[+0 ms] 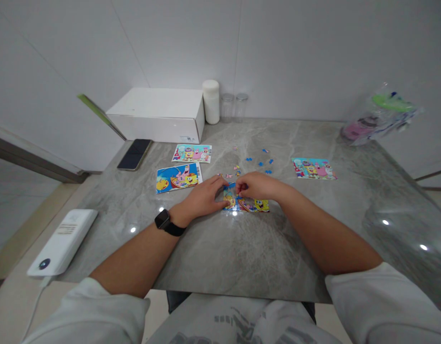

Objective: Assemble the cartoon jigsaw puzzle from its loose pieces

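Note:
A partly assembled cartoon jigsaw puzzle (260, 205) lies on the grey marbled table, its top part covered by my hands. My left hand (207, 196) rests at the puzzle's left edge, thumb and fingers apart, with a black watch (163, 220) on the wrist. Over the puzzle's upper middle, my right hand (254, 185) has thumb and fingers pinched together on a small puzzle piece, mostly hidden by the fingertips. Loose blue pieces (260, 164) lie scattered beyond the right hand. Several pinkish and yellow pieces (229, 176) sit just past the left hand.
Picture cards (179, 177) (192, 153) lie left, another card (314, 169) right. A phone (135, 154), white box (154, 114), white bottle (211, 102) and two clear jars (241, 109) stand farther back. A plastic bag (371, 122) is back right, a white power bank (65, 241) front left.

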A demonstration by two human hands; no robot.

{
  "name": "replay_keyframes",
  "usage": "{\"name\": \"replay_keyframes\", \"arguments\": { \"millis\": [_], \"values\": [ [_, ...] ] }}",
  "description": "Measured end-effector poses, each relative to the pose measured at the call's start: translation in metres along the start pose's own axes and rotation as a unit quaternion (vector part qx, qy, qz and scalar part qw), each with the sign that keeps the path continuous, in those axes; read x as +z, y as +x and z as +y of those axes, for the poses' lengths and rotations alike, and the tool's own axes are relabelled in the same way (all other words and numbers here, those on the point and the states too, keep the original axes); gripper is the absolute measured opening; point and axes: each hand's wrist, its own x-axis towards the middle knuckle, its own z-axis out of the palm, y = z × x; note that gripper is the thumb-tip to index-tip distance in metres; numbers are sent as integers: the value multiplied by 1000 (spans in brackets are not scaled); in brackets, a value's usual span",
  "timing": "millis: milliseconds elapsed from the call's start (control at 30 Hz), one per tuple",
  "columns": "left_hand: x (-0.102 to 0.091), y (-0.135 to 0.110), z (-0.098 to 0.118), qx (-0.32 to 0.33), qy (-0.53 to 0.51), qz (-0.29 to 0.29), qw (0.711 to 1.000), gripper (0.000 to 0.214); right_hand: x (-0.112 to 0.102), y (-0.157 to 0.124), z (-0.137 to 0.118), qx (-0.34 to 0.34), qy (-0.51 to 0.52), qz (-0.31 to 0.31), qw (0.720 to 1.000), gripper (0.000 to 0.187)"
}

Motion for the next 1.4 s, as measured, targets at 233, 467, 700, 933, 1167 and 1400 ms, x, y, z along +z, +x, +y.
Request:
{"name": "replay_keyframes", "arguments": {
  "millis": [233, 467, 700, 933, 1167, 1400],
  "values": [
    [1, 0, -2, 5, 2, 6, 1000, 44, 0, 0, -5, 8, -7, 6, 1000, 15],
    [1, 0, -2, 5, -5, 6, 1000, 44, 3, 1, -7, 17, -28, 17, 999, 19],
    [0, 0, -1, 1, 2, 4, 1000, 44, 3, 2, -1, 7, -14, 4, 1000, 20],
    [0, 0, -1, 2, 2, 1, 1000, 46, -2, 1, 3, 0, -21, 8, 1000, 18],
    [0, 0, -1, -1, 5, -4, 1000, 46, -3, 1, 0, 11, -25, 9, 1000, 19],
    [0, 0, -1, 3, -8, 4, 1000, 44, -2, 3, 6, -5, 40, 5, 999, 17]
  ]
}}
